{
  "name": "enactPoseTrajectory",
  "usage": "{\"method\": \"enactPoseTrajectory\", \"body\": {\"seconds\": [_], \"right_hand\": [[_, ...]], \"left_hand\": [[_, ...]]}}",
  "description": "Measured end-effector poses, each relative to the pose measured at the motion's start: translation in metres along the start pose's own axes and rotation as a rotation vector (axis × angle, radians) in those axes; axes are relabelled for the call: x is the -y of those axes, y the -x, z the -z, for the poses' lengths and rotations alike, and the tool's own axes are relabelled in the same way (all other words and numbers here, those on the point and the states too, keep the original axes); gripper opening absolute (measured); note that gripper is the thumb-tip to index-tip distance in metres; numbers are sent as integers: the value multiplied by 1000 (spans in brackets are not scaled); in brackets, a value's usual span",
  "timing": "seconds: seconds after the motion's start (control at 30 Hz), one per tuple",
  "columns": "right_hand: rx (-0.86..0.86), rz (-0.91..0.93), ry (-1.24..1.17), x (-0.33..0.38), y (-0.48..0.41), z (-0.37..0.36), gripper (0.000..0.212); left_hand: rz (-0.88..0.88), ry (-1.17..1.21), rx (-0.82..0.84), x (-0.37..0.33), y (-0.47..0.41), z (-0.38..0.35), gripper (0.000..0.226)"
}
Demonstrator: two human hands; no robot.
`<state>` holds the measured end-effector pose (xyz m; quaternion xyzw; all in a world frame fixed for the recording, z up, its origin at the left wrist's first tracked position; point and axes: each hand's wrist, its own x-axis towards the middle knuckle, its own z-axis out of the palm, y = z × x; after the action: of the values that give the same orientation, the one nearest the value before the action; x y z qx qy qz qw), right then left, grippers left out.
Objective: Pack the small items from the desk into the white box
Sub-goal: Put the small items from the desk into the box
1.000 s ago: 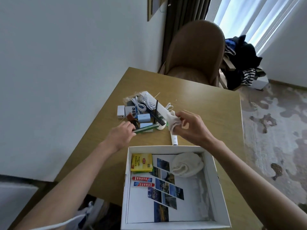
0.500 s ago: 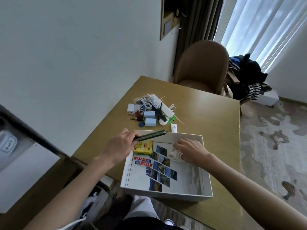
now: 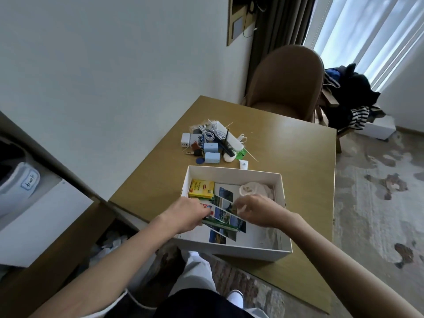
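The white box (image 3: 231, 171) sits on the wooden desk (image 3: 298, 171) at its near edge. Inside it lie a yellow tea packet (image 3: 201, 188), small red-and-white sachets under my left hand, and rolled white cloths (image 3: 254, 189) in the far right corner. My left hand (image 3: 185, 216) is inside the box, shut on a thin dark-green stick-like item (image 3: 221, 225) that lies low over the box's picture-printed floor. My right hand (image 3: 260, 212) hovers in the box beside it with its fingers curled; a grip is not visible. A pile of small items (image 3: 211, 143) lies beyond the box.
The pile holds white cables, chargers, two light-blue boxes (image 3: 212, 157), a blue disc (image 3: 200, 160) and a white tube (image 3: 244, 164). A brown chair (image 3: 286, 81) stands behind the desk, clothes (image 3: 351, 92) to its right. A low shelf with a shoe (image 3: 18, 184) is at left.
My left hand picked the green item from the pile and brought it down into the box. My right hand carried a white cloth into the box, and it now lies in the corner.
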<state>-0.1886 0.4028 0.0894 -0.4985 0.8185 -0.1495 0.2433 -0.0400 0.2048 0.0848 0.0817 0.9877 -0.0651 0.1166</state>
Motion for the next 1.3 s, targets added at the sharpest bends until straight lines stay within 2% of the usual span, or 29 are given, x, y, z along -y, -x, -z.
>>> {"method": "enactPoseTrajectory", "body": {"seconds": [0.13,0.2,0.33,0.47,0.57,0.67,0.8,0.97,1.2,1.3], "right_hand": [[82,6,8,1,2,-17,27],[101,4,5,0,-1,-16,25],[62,1,-51,3,-15,0,23],[-53,19,-75,7,-38,23,21],[-109,15,-141,8,-62,39,20],[-172,-26,-200,7,-93,50,19],[-201,-111,-256,3,-144,59,20],[-163,-194,-175,-8,-211,59,26],[42,-167,230,-25,-272,27,40],[32,-124,383,-25,-281,15,44]], "left_hand": [[7,-74,136,0,-7,-6,13],[24,-67,130,1,-11,-8,14],[59,147,-109,11,-18,-6,23],[181,426,-274,38,-29,1,27],[254,560,-412,64,-42,4,22],[347,664,-477,92,-56,2,18],[479,712,-428,131,-77,-14,13],[559,808,-319,175,-104,-37,13],[627,737,-239,224,-149,-55,26],[701,687,-169,242,-169,-61,42]]}}
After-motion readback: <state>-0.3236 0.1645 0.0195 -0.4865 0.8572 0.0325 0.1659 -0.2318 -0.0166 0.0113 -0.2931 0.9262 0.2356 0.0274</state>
